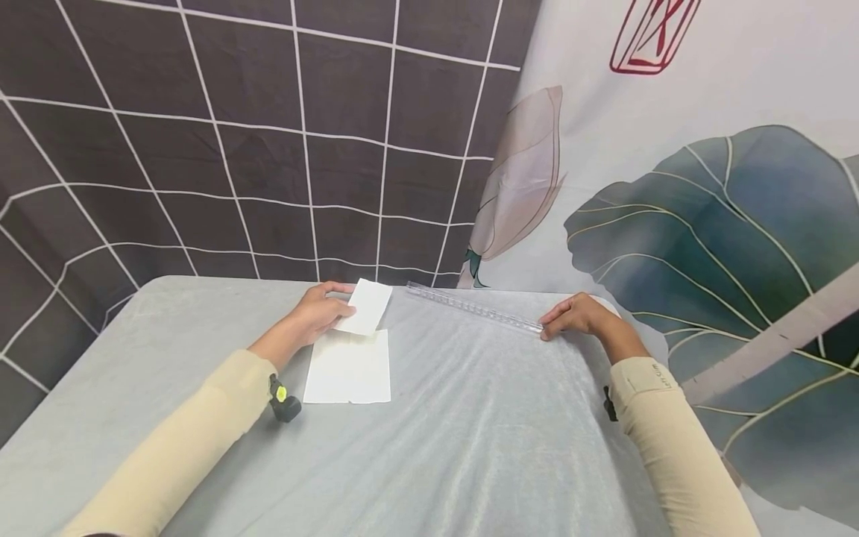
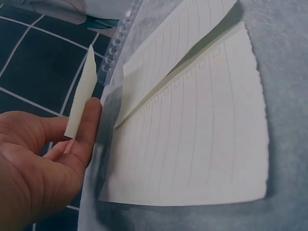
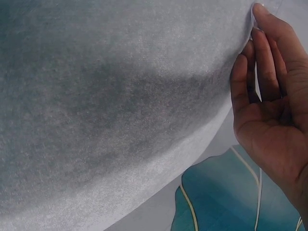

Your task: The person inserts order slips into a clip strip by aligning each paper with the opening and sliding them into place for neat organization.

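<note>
Grey cloth covers the table (image 1: 496, 447), its far edge meeting a dark curtain (image 1: 241, 45) with white grid lines; a pale hanging (image 1: 584, 45) with a large leaf print hangs on the right. On the left part of the table, the left hand (image 1: 318, 313) pinches a small paper (image 1: 369, 304) by its left side. That paper overlaps the far end of a larger sheet (image 1: 349, 373) lying on the cloth; the left wrist view shows ruled lines and a row of little boxes on it. I cannot tell from there whether the narrow piece in the fingers joins the ruled paper above.

To the right, a clear strip (image 1: 470, 304) slants from the far edge towards the right hand (image 1: 577, 315), whose thumb and fingertips grip its right end, near the table's right edge.

Handling judgement: a light grip on the left suits thin paper, since squeezing could crease it. On the right, the end hold leaves the strip's other end free to swing, so small, level movements are best.
</note>
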Tool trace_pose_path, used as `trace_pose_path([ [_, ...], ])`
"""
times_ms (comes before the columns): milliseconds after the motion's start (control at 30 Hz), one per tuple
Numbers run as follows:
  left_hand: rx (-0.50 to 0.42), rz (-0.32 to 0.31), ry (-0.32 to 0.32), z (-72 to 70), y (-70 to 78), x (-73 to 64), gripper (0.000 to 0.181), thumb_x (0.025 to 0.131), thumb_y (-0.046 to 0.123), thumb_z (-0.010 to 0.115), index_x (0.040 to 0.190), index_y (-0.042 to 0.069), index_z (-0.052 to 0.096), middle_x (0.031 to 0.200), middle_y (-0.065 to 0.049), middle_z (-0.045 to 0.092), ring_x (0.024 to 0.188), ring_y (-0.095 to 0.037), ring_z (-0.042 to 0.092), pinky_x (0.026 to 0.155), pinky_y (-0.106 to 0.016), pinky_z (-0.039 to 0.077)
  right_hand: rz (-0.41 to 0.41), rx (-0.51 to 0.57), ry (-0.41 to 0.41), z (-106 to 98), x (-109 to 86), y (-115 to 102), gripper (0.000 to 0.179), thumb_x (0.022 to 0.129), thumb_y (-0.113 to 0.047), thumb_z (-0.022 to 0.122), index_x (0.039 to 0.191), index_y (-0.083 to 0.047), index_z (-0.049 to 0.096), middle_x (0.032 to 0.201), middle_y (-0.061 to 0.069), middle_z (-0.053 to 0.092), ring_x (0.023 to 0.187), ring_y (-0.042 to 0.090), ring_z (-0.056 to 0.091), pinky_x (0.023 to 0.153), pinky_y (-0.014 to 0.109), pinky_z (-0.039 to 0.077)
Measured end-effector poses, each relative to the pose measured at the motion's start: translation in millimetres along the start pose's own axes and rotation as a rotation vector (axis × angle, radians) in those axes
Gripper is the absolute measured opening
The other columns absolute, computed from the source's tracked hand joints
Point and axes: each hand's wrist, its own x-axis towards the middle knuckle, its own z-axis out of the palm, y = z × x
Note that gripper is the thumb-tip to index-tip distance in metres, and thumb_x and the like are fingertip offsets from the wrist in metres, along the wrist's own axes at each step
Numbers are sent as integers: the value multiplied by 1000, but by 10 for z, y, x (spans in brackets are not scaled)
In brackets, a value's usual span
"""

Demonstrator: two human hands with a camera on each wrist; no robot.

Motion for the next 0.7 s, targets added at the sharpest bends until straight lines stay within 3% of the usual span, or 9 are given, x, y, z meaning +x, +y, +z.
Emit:
trace_pose_path([
  [167, 21, 12, 1, 23, 19, 34, 67, 106, -3, 65, 169, 2, 43, 158, -28, 57, 130, -32, 70, 116, -37, 63, -3, 9, 5, 6, -25, -9, 35, 78, -31, 103, 109, -17, 92, 149, 19, 75, 140, 42, 65, 119, 58, 55],
  [267, 34, 16, 5, 44, 16, 55, 66, 104, -4, 66, 167, 2, 45, 155, -26, 57, 117, -24, 69, 105, -29, 64, 6, 16, 4, 17, -32, -11, 35, 79, -31, 103, 109, -17, 92, 151, 20, 73, 141, 42, 64, 119, 58, 54],
  [500, 33, 8, -10, 121, 11, 87, 65, 105, -4, 65, 167, 2, 45, 168, -31, 46, 137, -36, 65, 127, -47, 56, 10, 15, 0, 24, -26, -23, 34, 80, -32, 102, 109, -17, 92, 153, 21, 72, 142, 43, 64, 119, 60, 54],
  [700, 38, 6, -14, 186, 22, 100, 62, 106, -3, 65, 165, 2, 48, 169, -30, 45, 145, -40, 62, 130, -49, 53, 1, 13, 4, 16, -30, -18, 35, 79, -32, 102, 109, -17, 92, 151, 20, 73, 142, 43, 64, 118, 59, 55],
])
